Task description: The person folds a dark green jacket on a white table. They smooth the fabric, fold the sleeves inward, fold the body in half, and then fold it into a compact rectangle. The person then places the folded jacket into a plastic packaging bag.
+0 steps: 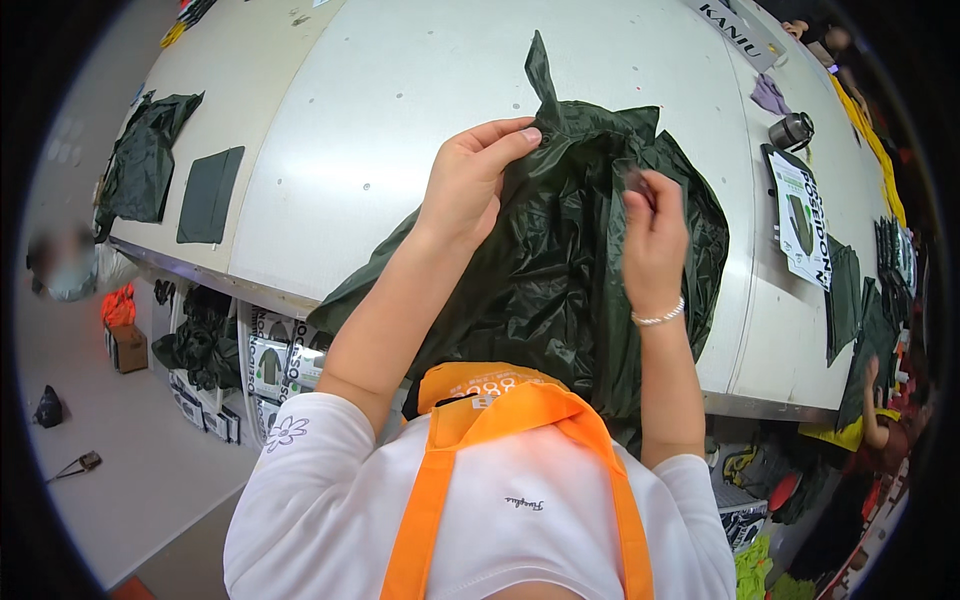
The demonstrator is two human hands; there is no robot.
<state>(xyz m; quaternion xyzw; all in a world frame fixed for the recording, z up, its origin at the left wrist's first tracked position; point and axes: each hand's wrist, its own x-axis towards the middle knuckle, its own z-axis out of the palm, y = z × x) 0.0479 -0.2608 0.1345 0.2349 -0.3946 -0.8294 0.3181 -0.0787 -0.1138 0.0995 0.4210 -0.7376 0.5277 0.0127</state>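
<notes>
A dark green, shiny rain jacket [545, 260] lies crumpled on the white table in front of me, its lower part hanging toward my body. A narrow flap of it sticks up beyond my hands. My left hand [465, 180] pinches the cloth near the top edge between thumb and fingers. On the right side, my right hand [655, 240] has its fingers curled and closed at the edge of the long front strip. Its fingertips are slightly blurred, and some dark cloth shows between them.
On the table [370, 60] lie a folded green piece [210, 195] and another green garment [150, 155] at left. At right are a dark flask [791, 131], a purple cloth [770, 94] and a printed package [800, 215]. Packages fill shelves [275, 360] below. Other people work at far right.
</notes>
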